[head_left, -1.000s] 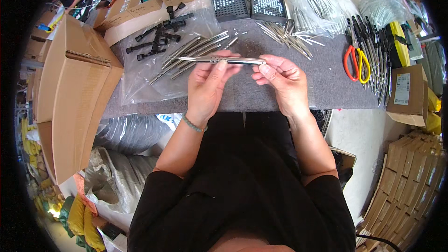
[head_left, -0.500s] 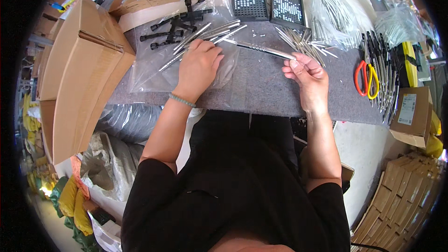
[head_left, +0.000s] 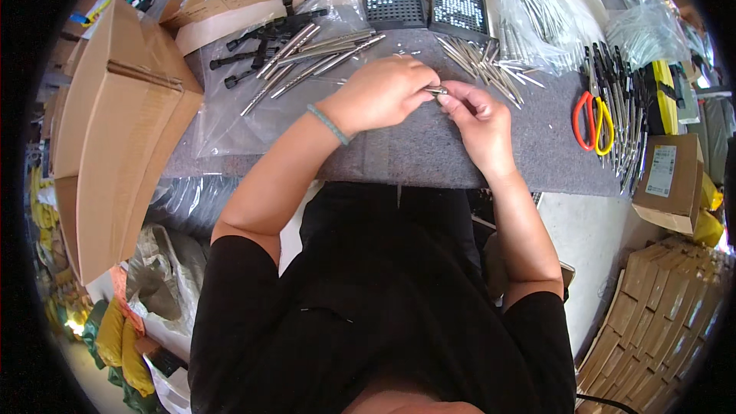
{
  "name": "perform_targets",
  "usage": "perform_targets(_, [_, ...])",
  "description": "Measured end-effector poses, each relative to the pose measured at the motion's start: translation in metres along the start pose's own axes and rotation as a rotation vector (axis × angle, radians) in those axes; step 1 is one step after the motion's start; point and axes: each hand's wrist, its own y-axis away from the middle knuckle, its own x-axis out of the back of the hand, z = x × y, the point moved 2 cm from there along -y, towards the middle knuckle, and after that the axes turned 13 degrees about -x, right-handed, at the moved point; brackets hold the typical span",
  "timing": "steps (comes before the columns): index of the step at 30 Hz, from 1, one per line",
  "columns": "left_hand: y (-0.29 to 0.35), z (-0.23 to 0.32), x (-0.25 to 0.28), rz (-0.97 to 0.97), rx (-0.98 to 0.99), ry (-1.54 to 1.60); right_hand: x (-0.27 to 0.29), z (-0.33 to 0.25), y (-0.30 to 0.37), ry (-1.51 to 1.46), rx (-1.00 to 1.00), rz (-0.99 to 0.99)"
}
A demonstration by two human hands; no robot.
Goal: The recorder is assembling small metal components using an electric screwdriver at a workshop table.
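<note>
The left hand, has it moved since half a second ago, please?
Yes: against the left black tray, the left hand has moved rightward, toward the right hand.

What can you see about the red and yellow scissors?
The scissors have a red loop left and a yellow one right, both plastic-looking. Their metal-looking blades point toward the grey table's far side; whether they're fully shut is unclear. They lie toward the table's right, against silver and black rods. Nobody is touching them.

Large cardboard box [head_left: 123, 161] at left, red-and-yellow-handled scissors [head_left: 593, 111], stacked cardboard [head_left: 652, 322] lower right, yellow sacks [head_left: 136, 360] lower left
</note>
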Motion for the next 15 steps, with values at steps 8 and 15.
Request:
perform_targets(8, [0.004, -0.009, -0.014, 0.068, -0.062, 0.041, 0.01, 0.001, -0.013, 0.305, 0.345, 0.023])
perform_targets(15, [0.001, -0.009, -0.016, 0.084, 0.005, 0.082, 0.01, 0.0, -0.015, 0.422, 0.336, 0.042])
